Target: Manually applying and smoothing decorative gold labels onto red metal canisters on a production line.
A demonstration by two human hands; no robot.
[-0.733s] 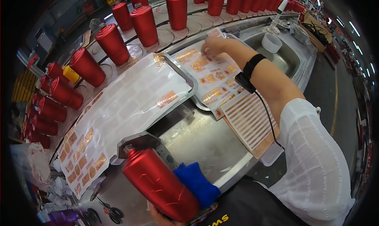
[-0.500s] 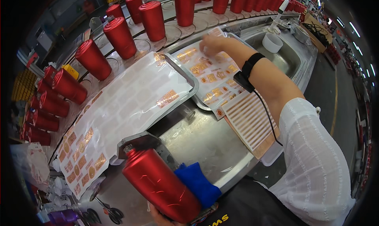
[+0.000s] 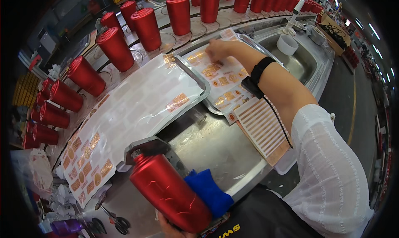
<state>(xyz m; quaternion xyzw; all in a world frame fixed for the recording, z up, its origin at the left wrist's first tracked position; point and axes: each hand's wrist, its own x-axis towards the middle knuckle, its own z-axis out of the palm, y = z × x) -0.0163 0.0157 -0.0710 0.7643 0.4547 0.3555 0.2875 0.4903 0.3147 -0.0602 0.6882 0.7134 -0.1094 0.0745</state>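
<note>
A red metallic bottle [image 3: 168,192] leans at a slant in front of me, its neck up and to the left. My left hand [image 3: 171,229] is wrapped under its lower side, mostly hidden by it. My right hand [image 3: 216,50] is over the far end of a sheet of gold and orange decals [image 3: 222,78], fingers curled down and pressed together; what they hold, if anything, cannot be made out. A blue cloth [image 3: 209,193] lies against the bottle. Left of the sink edge spreads a larger, partly used decal sheet [image 3: 137,100].
Red bottles [image 3: 143,28] stand in a row on a curved conveyor beyond the sheets. In front are a metal sink [image 3: 216,142], a striped sheet [image 3: 266,127] on a board, and scissors [image 3: 118,223]. At the far right sits a white cup [image 3: 287,44] in another basin.
My right hand has shifted slightly left over the decal sheet, its fingers drawing together. The conveyor bottles have moved along to the left. My left hand and the held bottle stay nearly still.
</note>
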